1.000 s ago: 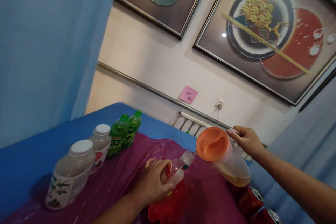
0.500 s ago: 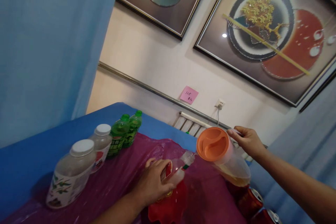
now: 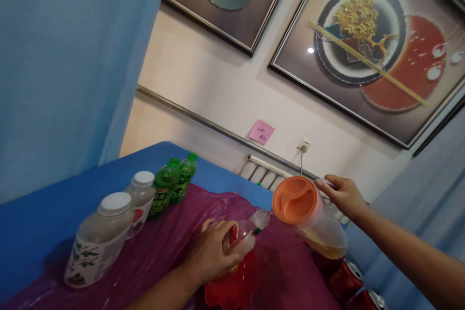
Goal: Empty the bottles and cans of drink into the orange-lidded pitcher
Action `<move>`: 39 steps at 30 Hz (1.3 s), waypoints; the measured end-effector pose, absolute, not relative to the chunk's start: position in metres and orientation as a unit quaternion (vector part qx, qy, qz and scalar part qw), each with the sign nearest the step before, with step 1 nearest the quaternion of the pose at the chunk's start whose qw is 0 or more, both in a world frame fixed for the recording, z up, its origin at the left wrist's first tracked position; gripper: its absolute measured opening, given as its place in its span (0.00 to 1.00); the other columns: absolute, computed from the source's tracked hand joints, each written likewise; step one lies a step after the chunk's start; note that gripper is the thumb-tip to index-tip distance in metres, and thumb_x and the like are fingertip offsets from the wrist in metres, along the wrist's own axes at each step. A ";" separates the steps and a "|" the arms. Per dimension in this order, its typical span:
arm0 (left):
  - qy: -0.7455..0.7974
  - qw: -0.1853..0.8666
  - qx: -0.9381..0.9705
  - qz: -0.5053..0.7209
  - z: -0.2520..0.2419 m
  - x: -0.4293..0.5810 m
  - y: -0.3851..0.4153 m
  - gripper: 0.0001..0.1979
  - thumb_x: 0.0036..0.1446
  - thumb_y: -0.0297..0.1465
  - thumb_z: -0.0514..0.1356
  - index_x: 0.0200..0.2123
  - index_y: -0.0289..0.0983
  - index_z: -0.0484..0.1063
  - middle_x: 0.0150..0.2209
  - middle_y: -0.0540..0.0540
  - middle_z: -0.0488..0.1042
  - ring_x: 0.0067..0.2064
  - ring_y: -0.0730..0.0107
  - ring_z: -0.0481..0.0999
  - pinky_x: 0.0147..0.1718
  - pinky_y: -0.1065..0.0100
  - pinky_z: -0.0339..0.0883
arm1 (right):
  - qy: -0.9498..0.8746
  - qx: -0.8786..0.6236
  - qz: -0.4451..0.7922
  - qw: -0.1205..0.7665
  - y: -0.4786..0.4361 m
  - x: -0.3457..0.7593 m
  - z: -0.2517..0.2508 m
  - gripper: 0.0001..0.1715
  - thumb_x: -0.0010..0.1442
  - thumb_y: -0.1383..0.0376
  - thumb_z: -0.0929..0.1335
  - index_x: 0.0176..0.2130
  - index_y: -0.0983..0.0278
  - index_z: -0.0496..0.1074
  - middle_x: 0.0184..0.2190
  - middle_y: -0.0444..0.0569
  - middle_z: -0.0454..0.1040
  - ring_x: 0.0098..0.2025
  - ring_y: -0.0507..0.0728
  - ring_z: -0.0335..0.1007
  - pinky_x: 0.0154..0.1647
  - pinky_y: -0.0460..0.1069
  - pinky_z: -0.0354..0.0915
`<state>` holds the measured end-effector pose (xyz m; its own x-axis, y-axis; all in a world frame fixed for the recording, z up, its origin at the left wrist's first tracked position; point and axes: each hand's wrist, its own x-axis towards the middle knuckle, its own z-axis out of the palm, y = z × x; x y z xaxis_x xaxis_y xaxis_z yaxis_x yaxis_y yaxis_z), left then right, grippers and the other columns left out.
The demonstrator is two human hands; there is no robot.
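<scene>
Apparently set aside, two white-capped jars (image 3: pixel 98 247) and two green bottles (image 3: pixel 166 189) stand left of the fingers of the left hand (image 3: pixel 212 254). These wrap a clear bottle (image 3: pixel 243 240), tilted presumably to bring its mouth beside the orange-lidded jug (image 3: pixel 307 215). A red dish (image 3: pixel 232 293) lies beneath them. Rightward, the right hand (image 3: pixel 345 198) tips that jug, fingers closed around its handle.

Dim indoor light; glare dots the framed picture (image 3: pixel 363 41) at upper right (small, white); the curtain (image 3: pixel 69 68) at left looks soft.
</scene>
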<state>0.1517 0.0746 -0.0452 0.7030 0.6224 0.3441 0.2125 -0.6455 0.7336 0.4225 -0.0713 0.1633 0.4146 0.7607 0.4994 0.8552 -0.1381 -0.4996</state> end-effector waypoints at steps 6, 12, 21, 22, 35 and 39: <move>0.239 0.330 0.859 0.309 -0.047 0.152 0.074 0.17 0.47 0.36 0.68 0.42 0.43 0.72 0.42 0.49 0.79 0.47 0.55 0.74 0.59 0.49 0.51 | -0.543 -0.749 -0.065 0.374 -0.072 0.425 0.163 0.37 0.49 0.34 0.69 0.18 0.58 0.52 0.18 0.37 0.45 0.21 0.49 0.42 0.20 0.46 0.44; 0.241 0.348 0.854 0.304 -0.047 0.152 0.074 0.20 0.44 0.34 0.70 0.43 0.43 0.72 0.43 0.49 0.79 0.48 0.55 0.74 0.61 0.49 0.48 | -0.544 -0.749 -0.070 0.371 -0.073 0.427 0.161 0.35 0.51 0.36 0.68 0.18 0.58 0.52 0.19 0.37 0.45 0.21 0.49 0.42 0.20 0.46 0.44; 0.243 0.346 0.857 0.295 -0.044 0.151 0.075 0.21 0.44 0.35 0.70 0.43 0.43 0.72 0.44 0.49 0.79 0.48 0.55 0.74 0.59 0.50 0.51 | -0.547 -0.750 -0.084 0.362 -0.075 0.430 0.163 0.35 0.51 0.37 0.68 0.18 0.58 0.51 0.19 0.37 0.44 0.22 0.49 0.42 0.20 0.46 0.44; 0.243 0.345 0.857 0.296 -0.044 0.152 0.075 0.20 0.44 0.35 0.70 0.42 0.43 0.72 0.43 0.50 0.79 0.48 0.55 0.74 0.58 0.50 0.51 | -0.546 -0.750 -0.083 0.363 -0.076 0.430 0.163 0.35 0.51 0.37 0.68 0.19 0.58 0.51 0.19 0.37 0.44 0.22 0.49 0.42 0.20 0.46 0.43; 0.241 0.345 0.855 0.304 -0.047 0.153 0.075 0.20 0.42 0.34 0.71 0.40 0.43 0.72 0.40 0.50 0.78 0.46 0.56 0.74 0.58 0.52 0.50 | -0.539 -0.757 -0.082 0.361 -0.076 0.423 0.166 0.36 0.49 0.35 0.68 0.18 0.57 0.50 0.19 0.37 0.44 0.22 0.49 0.41 0.21 0.46 0.43; 0.244 0.349 0.852 0.303 -0.045 0.152 0.074 0.22 0.43 0.35 0.71 0.43 0.42 0.72 0.42 0.50 0.78 0.47 0.57 0.74 0.59 0.51 0.49 | -0.537 -0.759 -0.082 0.358 -0.077 0.422 0.167 0.36 0.49 0.35 0.67 0.18 0.57 0.51 0.19 0.37 0.44 0.22 0.49 0.42 0.20 0.46 0.43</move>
<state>0.1522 0.0744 -0.0452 0.6975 0.6277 0.3455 0.2046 -0.6367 0.7435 0.4219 -0.0766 0.1666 0.4088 0.7575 0.5090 0.8748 -0.1662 -0.4552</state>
